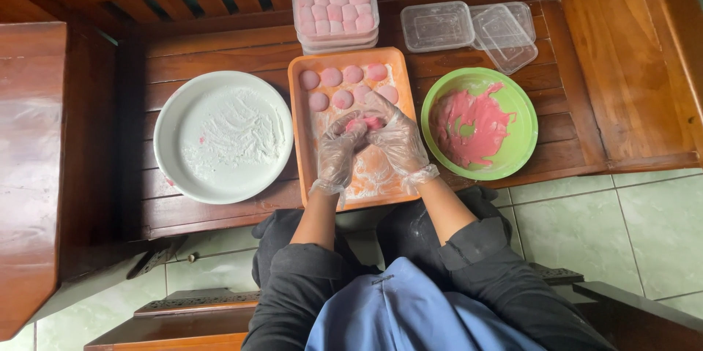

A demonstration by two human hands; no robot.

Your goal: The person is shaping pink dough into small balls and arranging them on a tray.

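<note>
While both gloved hands meet over the orange tray (304,175), the left hand (338,152) and right hand (399,140) cup a pink dough ball (364,124); it looks soft, sticky, light; best cradled from underneath, fingers loosely curled around it.

Tray (300,139) between plate (172,128) and bowl (523,113)

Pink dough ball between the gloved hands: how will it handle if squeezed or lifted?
The pink dough ball probably deforms easily: both gloved hands, left hand and right hand, cup it. Likely sticky, hence the white flour on the orange tray. Probably light, like the finished balls.
</note>
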